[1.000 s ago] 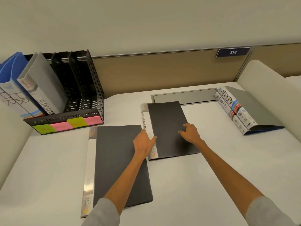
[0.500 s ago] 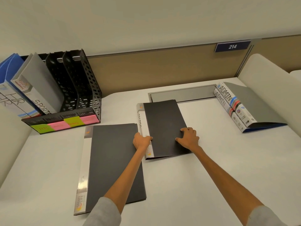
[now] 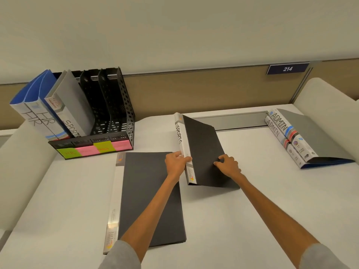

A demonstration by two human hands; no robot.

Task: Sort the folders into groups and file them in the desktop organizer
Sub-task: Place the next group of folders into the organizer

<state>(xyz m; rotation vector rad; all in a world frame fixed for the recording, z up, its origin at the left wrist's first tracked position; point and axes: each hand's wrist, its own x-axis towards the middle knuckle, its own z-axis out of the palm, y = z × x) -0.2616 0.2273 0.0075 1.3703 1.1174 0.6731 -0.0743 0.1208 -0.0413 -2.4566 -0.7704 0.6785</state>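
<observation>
Left hand (image 3: 177, 162) grips the spine of SPORTS folder (image 3: 204, 140); spine side raised off desk (image 3: 252, 220), cover sloping down to the right. Right hand (image 3: 228, 165) curled over the folder's right edge, apparently pinching it, thumb hidden. Second black folder (image 3: 149, 195) flat, just left. Organizer (image 3: 116, 117) back-left, filed folders (image 3: 73, 105) standing in it

both arms reach forward, bare forearms coming out of grey sleeves (image 3: 120, 257) and converging on the sports folder (image 3: 204, 144). the left hand (image 3: 175, 162) grips the near half of the folder's white spine, fingers curled round its edge. the right hand (image 3: 229, 165) sits on the folder's dark cover just right of the spine, knuckles raised, bent fingers (image 3: 223, 157) and thumb pinching at the cover. the hands are near each other, not touching.
</observation>
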